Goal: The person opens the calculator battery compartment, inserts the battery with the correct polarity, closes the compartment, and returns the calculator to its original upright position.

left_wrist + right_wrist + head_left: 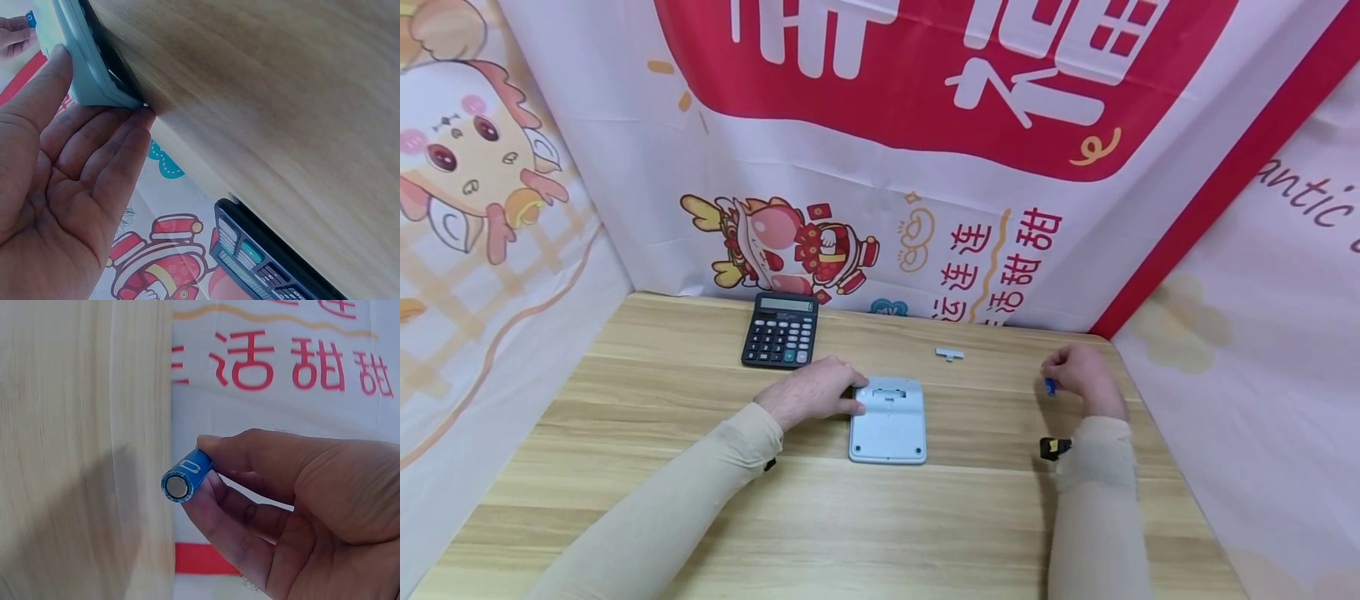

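A pale blue calculator (pixel 887 437) lies face down on the wooden table, its battery compartment (pixel 890 392) uncovered at the far end. My left hand (pixel 816 390) grips its left edge; the left wrist view shows the thumb (pixel 57 69) on its back and the fingers along the edge. Over to the right, my right hand (pixel 1082 379) pinches a blue battery (pixel 187 475) between thumb and fingers, one flat metal end facing the wrist camera. Between the hands, further back, a small pale blue battery cover (pixel 950 353) lies on the table.
A black calculator (pixel 781 331) lies face up at the back of the table (pixel 880 533), left of the pale blue one. Printed cloth (pixel 850 183) hangs behind the table's back edge, with more cloth at both sides. Each wrist wears a small black camera.
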### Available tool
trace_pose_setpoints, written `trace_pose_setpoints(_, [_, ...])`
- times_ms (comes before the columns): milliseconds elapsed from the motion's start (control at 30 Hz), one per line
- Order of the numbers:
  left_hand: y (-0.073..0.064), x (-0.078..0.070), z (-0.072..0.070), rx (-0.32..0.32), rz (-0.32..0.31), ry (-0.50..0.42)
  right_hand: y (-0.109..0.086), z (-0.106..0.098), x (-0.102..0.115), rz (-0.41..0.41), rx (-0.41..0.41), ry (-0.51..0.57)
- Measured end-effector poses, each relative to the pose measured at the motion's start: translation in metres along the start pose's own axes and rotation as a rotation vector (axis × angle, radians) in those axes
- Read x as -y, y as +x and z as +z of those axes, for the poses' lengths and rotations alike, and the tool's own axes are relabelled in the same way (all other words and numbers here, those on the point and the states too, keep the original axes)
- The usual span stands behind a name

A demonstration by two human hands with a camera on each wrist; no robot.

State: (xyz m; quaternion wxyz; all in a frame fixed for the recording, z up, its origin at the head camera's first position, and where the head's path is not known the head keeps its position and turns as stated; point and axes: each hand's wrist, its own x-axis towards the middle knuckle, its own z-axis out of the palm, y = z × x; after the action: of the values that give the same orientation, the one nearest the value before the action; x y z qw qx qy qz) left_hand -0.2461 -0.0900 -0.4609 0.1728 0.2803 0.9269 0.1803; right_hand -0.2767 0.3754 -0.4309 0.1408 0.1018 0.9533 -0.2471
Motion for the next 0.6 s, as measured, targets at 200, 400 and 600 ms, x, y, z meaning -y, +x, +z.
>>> trace_pose_setpoints(200, [0.000,0.000,0.000,-0.001,-0.004,0.006,0.002,0.008,0.017,-0.067,-0.027,-0.024])
trace_pose_setpoints(400, [0.001,0.000,0.001,-0.003,-0.005,0.006,0.004,0.018,0.033,-0.132,-0.045,-0.033])
trace_pose_setpoints(600, [0.000,0.000,0.001,-0.006,-0.006,0.005,0.003,0.025,0.052,-0.196,-0.071,-0.056])
